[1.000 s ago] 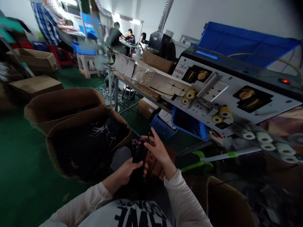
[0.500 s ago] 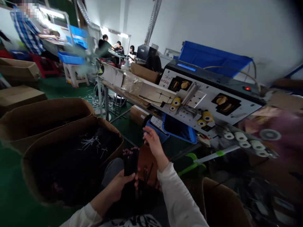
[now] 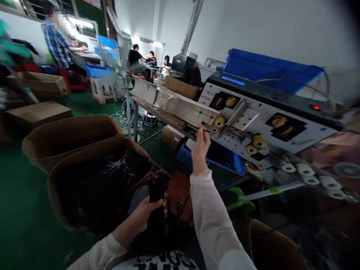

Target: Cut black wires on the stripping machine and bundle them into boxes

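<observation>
My left hand (image 3: 144, 214) grips a bundle of black wires (image 3: 156, 191) upright, their pink-marked ends showing at the top. My right hand (image 3: 201, 150) is raised away from it, pinching a single thin black wire (image 3: 203, 130) between its fingertips. That wire's end sits just in front of the white panel of a wire-processing machine (image 3: 267, 129), close to its yellow rollers (image 3: 219, 122). Lower strands of the bundle hang down over my lap, partly lost in shadow.
Two open cardboard boxes (image 3: 70, 129) of black wires stand to my left on the green floor. A blue crate (image 3: 225, 161) sits under the machine's edge. A table leg stands beyond the boxes, and several co-workers sit at benches far back.
My right hand has risen from the bundle towards the machine, taking one wire with it. My left hand still holds the bundle. The view has turned slightly.
</observation>
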{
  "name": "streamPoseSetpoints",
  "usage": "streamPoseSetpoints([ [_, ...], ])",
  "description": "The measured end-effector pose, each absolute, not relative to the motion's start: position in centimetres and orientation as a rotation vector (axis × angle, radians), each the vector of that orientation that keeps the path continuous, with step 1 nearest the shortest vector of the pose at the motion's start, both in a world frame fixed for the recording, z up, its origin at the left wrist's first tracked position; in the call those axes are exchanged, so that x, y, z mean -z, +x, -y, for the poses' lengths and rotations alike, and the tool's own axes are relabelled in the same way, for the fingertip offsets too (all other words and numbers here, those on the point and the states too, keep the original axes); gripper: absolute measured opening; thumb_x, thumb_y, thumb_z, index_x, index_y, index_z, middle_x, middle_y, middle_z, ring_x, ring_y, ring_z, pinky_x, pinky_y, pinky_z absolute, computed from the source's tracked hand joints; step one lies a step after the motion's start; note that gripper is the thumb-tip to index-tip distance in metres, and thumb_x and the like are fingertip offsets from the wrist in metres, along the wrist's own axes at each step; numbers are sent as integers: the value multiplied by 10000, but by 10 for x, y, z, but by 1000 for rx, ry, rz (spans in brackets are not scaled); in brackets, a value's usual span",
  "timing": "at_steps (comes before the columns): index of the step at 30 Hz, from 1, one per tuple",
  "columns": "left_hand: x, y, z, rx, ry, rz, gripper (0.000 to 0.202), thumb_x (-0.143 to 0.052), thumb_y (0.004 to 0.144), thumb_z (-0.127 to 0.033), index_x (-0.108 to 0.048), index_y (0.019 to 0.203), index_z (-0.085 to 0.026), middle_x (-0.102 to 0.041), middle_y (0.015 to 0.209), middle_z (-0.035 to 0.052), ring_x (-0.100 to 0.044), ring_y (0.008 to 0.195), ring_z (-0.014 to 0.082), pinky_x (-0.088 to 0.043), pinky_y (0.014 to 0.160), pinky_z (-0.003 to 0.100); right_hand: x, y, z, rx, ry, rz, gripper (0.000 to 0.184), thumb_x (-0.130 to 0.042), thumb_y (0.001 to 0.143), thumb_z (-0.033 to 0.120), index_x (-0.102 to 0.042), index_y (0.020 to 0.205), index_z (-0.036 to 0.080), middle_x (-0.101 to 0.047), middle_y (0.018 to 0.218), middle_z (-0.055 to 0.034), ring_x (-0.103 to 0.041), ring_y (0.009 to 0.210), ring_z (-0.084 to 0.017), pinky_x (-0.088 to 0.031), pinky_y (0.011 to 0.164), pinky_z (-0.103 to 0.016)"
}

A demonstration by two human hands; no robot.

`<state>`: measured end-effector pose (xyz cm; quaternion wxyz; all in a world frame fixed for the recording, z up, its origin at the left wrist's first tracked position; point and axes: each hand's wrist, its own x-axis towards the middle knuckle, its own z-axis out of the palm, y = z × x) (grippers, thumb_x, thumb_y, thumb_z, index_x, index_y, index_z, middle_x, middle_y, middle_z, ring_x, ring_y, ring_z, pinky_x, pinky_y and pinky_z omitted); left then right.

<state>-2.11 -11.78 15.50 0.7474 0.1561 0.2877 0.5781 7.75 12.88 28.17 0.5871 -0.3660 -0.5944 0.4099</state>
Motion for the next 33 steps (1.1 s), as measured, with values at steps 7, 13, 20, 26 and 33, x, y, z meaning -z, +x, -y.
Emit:
streamPoseSetpoints([
  [7,-166,-23,112,-1325,390,-671,280,-733,688,-290,-605,884,-135,-575,729,15,-577,624,137,-469,620,288,-265,143,-4,-1837,-771,2232,227,-635,781,392,-615,877,187,-662,694,-25,-614,583,-147,-494,559,-287],
  [13,-165,-4,104,-1300,365,-811,326,-797,604,-279,-634,834,-114,-670,750,56,-621,664,167,-481,679,292,-242,130,24,-1519,-896,2227,172,-568,823,377,-537,797,210,-606,670,20,-573,582,-119,-447,572,-248],
  [20,-177,8,103,-1205,345,-738,335,-772,645,-280,-619,885,-104,-681,714,87,-652,656,204,-516,681,354,-227,128,12,-1079,-955,2052,104,-539,818,310,-543,827,207,-556,1007,-49,-561,886,-164,-468,763,-303],
  [26,-183,10,105,-1184,409,-731,329,-778,632,-253,-602,874,-117,-660,773,74,-658,724,225,-516,683,360,-230,134,7,-1346,-892,1962,519,-561,792,236,-431,1292,281,-594,1062,-35,-595,847,-143,-513,703,-284],
  [33,-190,8,93,-1174,755,-691,318,-704,717,-284,-597,970,-123,-592,750,32,-610,659,173,-490,669,332,-242,147,8,-1381,-836,1816,615,-608,766,276,-388,1340,312,-583,1140,-44,-572,645,-97,-525,520,-241],
])
